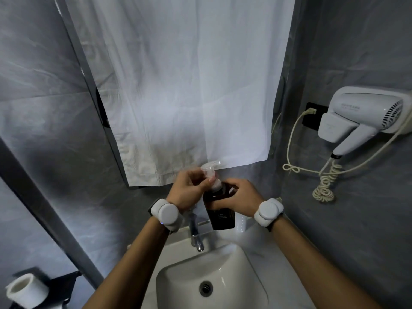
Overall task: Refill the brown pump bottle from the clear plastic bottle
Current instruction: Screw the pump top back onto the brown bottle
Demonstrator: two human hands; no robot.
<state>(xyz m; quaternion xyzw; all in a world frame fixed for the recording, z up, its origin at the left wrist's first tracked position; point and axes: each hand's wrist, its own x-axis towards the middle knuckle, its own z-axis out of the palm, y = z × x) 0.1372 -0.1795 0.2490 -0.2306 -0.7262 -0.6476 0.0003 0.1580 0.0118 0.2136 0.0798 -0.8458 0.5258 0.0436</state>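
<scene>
The person is holding the brown pump bottle [220, 208] upright above the back edge of the basin [252, 270], a little below the middle of the view toward 6 o'clock. The right hand [236, 197] is wrapping around the bottle's shoulder from the 3 o'clock side, with its fingers curling around the dark body. The left hand [189, 188] is coming in from 9 o'clock and pinching the clear collar of the pump head [209, 169], whose nozzle is sticking up toward 12 o'clock against the hem of the white cloth [178, 85].

The pump is sitting on the neck, so the bottle is not open for pouring. The grip suggests twisting at the collar, but whether it is loosening or tightening cannot be told, and the dark plastic is hiding the fill level. The clear plastic bottle is not plainly showing. A pale, translucent shape [242, 221] is standing on the ledge just beside the brown bottle at its 4 o'clock, half hidden by the right wrist, and it may be that bottle. If the pump is coming off, then the pouring and recapping are both still ahead.

The tap [195, 233] is standing just below the left wrist, and a hair dryer [365, 112] is hanging at 3 o'clock.
</scene>
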